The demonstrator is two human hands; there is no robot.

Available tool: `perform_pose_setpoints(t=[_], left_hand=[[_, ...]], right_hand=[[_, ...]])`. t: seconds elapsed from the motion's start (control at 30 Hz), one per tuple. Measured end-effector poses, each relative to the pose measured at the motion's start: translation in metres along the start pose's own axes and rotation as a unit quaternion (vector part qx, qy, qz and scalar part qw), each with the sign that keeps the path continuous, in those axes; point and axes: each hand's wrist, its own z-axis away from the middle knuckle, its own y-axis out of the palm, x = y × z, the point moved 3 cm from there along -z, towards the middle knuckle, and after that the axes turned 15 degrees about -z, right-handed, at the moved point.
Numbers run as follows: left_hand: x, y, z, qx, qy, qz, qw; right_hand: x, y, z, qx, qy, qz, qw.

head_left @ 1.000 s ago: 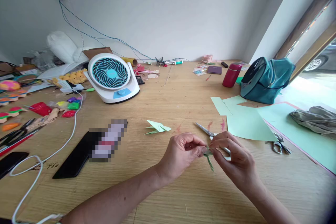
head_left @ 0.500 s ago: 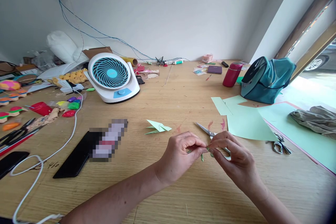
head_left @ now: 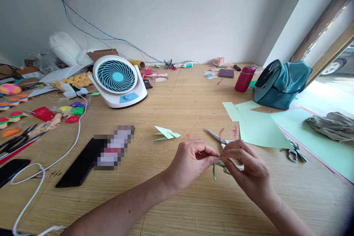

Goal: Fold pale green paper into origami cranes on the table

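Observation:
My left hand [head_left: 192, 162] and my right hand [head_left: 246, 166] meet above the table, fingertips pinched together on a small piece of folded green paper [head_left: 214, 172]. Narrow strips of it hang below the fingers; most of it is hidden by them. Just behind my right hand lie scissors [head_left: 217, 136] with pale handles, partly covered by the fingers. Farther left, a folded light-green paper shape [head_left: 166, 133] with pointed ends rests on the wood.
Light-green sheets [head_left: 262, 129] and metal clippers [head_left: 295, 153] lie to the right, near a teal bag [head_left: 283, 83] and a red flask [head_left: 245, 78]. Left are a white fan [head_left: 118, 81], a black phone-like slab [head_left: 79, 166], a white cable [head_left: 74, 142] and coloured clay packets [head_left: 76, 110].
The green paper between my fingertips has turned, and more of its strips now show hanging below. Both hands stay nearly in place.

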Motion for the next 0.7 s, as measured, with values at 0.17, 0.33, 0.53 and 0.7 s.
perform_pose_setpoints(t=[0.17,0.33,0.53,0.7], left_hand=[[-0.0020,-0.0007,0.0001,0.001,0.003,-0.019,1.000],[-0.0033,-0.0018,0.0021,-0.006,0.026,-0.075,0.997],[-0.0033,-0.0011,0.0046,-0.017,0.067,-0.124,0.990],[0.0005,0.0008,0.0049,-0.019,0.114,-0.159,0.980]], right_hand=[[-0.0010,0.0020,0.0018,-0.004,-0.007,-0.008,1.000],[-0.0006,0.0019,0.0031,-0.003,-0.016,-0.003,1.000],[-0.0044,0.0018,0.0037,0.004,-0.003,-0.001,1.000],[-0.0031,0.0018,0.0031,0.015,0.008,0.005,1.000]])
